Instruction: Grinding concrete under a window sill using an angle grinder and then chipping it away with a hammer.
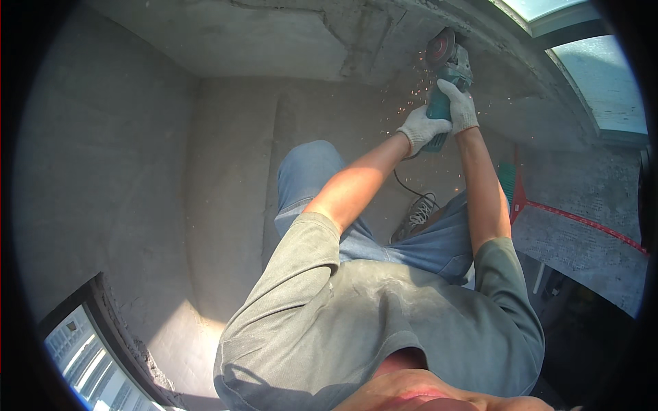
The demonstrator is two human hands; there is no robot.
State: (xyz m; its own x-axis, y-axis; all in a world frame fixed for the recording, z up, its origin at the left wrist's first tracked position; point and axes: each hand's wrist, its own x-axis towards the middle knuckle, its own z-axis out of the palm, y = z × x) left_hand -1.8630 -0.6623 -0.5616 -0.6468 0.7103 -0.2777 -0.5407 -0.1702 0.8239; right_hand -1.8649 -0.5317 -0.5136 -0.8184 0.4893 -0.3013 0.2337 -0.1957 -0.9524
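Note:
An angle grinder (439,105) with a green body and metal head is held out at the upper right. Its reddish-brown disc (441,48) meets or nearly meets the rough grey wall (373,34) below the window; the exact contact is hard to make out. Orange sparks scatter down and around it. My left hand (423,129), in a white knit glove, is closed around the lower end of the body. Farther up, my right hand (459,104), gloved alike, grips it near the head. A dark cord (404,183) trails from the tool past my shoe.
Framed window panes (603,82) line the upper right, and another window (96,363) is at the lower left. A broom with green bristles (507,179) and a red handle (582,219) lies to the right. My bent knee (312,161) and laced shoe (418,214) are below the tool.

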